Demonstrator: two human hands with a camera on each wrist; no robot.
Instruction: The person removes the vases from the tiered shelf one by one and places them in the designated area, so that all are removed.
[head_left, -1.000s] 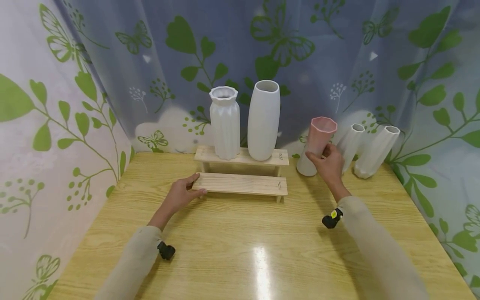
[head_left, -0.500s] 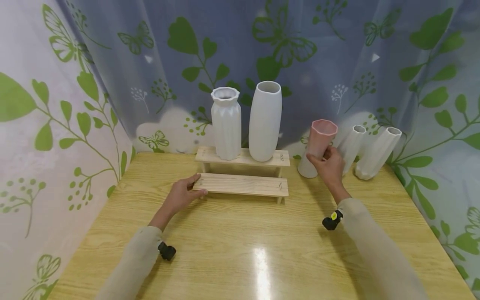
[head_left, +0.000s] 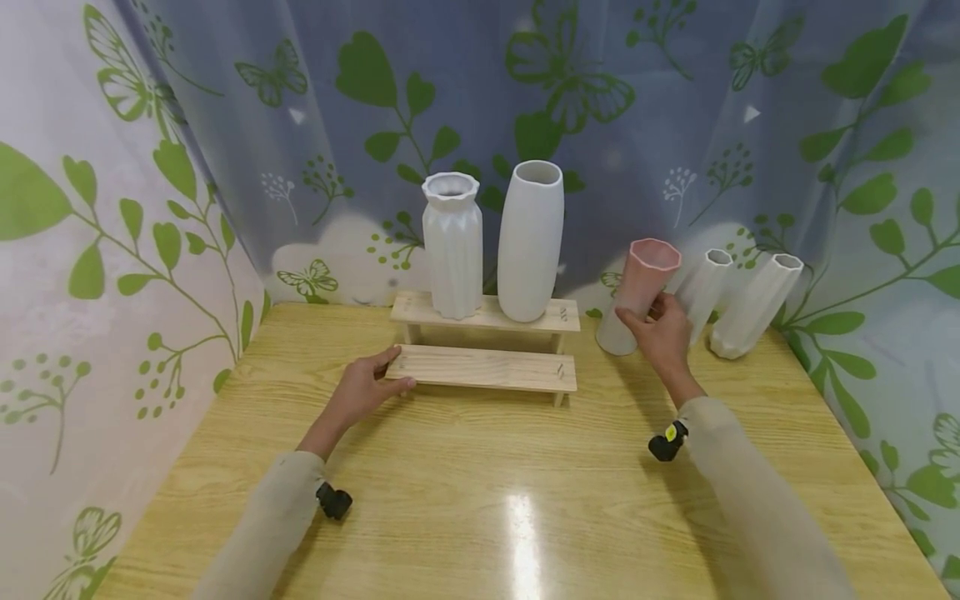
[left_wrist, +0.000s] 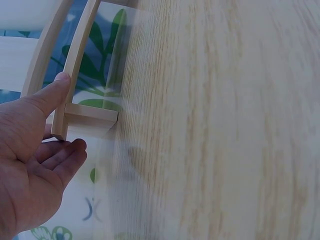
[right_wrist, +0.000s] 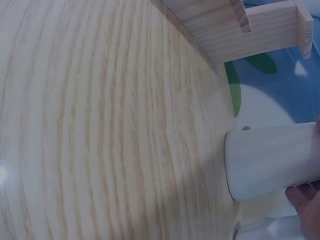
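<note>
My right hand [head_left: 663,332] grips the middle of a vase [head_left: 647,275], pink at its flared rim and fading to white below. In the right wrist view the vase's white lower part [right_wrist: 270,160] meets the tabletop, and only some fingers show. My left hand [head_left: 362,387] holds the left end of a two-step wooden stand [head_left: 480,367]. The left wrist view shows that thumb against the front edge of the lower step [left_wrist: 75,55], with fingers at its end. On the upper step stand a white ribbed vase [head_left: 453,250] with a scalloped rim and a taller smooth white vase [head_left: 529,242].
Right of the held vase stand two white faceted vases, a slim one [head_left: 705,287] and a wider one [head_left: 753,308]. A leaf-and-butterfly curtain [head_left: 622,150] hangs behind and along both sides of the wooden table [head_left: 420,500].
The pink-and-white vase's rim has shifted slightly right with my right hand, its base staying near the same spot. My left hand and the stand keep their places.
</note>
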